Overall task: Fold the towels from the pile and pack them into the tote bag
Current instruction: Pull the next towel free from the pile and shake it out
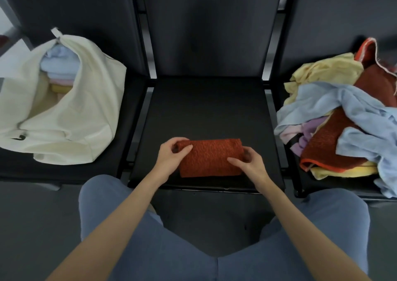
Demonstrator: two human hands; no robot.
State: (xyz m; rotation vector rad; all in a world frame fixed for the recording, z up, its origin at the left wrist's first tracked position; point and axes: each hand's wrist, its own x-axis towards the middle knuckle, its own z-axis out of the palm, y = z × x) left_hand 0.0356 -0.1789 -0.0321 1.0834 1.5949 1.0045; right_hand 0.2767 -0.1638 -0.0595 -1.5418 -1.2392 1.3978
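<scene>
A rust-red towel [210, 157] lies folded into a small rectangle near the front edge of the middle black seat [206, 108]. My left hand [171, 155] grips its left end, thumb on top and fingers curled round the edge. At the towel's right end, my right hand [247, 162] pinches the fabric. A cream tote bag [71, 117] lies open on the left seat, with folded light-blue, pink and yellow towels [58, 66] stacked inside. The pile of unfolded towels [343, 119] sits on the right seat: yellow, light blue, lilac and rust-red.
Three black seats stand in a row with tall backrests [210, 23] and metal frame gaps between them. My knees in blue trousers [120, 216] are below the middle seat's front edge. The floor is dark grey.
</scene>
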